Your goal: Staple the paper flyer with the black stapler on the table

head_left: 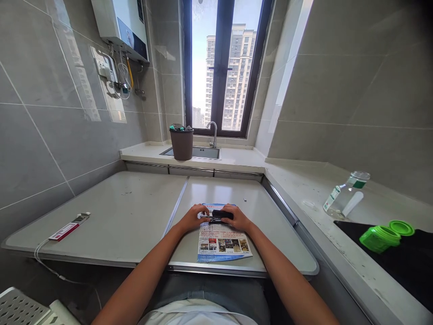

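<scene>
A printed leaflet (223, 243) with small photos lies flat on the grey folding table (128, 216) in front of me. Over its far edge I hold a small black stapler-like tool (219, 215) with both hands. My left hand (193, 217) is closed on the tool's left, metal end. My right hand (237, 217) is closed over its black right end. Both forearms reach in from the bottom of the view.
A red and white card with a white cable (67, 228) lies at the table's left. On the right counter are a clear bottle (343, 198) on its side, a green lidded jar (380, 237) and a black mat (406, 262). A brown bin (181, 143) stands by the sink (203, 152).
</scene>
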{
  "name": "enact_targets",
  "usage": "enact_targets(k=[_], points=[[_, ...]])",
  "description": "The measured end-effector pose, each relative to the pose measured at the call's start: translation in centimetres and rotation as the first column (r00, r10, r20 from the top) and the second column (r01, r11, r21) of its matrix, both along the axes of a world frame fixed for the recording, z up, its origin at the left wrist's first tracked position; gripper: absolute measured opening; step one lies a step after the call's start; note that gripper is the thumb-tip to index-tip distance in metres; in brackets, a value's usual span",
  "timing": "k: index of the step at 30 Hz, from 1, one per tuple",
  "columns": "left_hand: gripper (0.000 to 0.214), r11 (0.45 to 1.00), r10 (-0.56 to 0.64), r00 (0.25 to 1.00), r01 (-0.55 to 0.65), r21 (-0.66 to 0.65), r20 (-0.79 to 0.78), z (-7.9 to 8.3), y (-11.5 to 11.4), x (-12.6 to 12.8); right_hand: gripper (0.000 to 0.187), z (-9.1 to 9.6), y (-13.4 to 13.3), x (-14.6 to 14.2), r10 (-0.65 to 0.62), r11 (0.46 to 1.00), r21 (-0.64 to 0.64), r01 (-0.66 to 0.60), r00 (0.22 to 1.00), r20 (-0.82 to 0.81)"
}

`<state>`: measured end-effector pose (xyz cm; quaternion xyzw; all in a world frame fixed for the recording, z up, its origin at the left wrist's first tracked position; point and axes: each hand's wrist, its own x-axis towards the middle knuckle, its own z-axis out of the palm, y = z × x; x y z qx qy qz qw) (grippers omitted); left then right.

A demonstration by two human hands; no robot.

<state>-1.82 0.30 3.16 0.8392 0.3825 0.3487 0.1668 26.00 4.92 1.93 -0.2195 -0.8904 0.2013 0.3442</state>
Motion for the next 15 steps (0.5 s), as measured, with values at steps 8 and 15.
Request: enact_targets(k=[8,15], points=[[0.015,1.0,-0.01,1.0,0.01,-0.015,-0.003,0.01,0.0,0.08,0.038,0.0,0.05,0.05,-0.003,1.0,0.012,0.003,1.0,0.001],[0.014,0.999,-0.01,1.0,0.01,-0.032,-0.001,0.21,-0.26,0.15,0.038,0.02,0.03,0.0,0.016,1.0,-0.002,-0.016,1.0,0.012]])
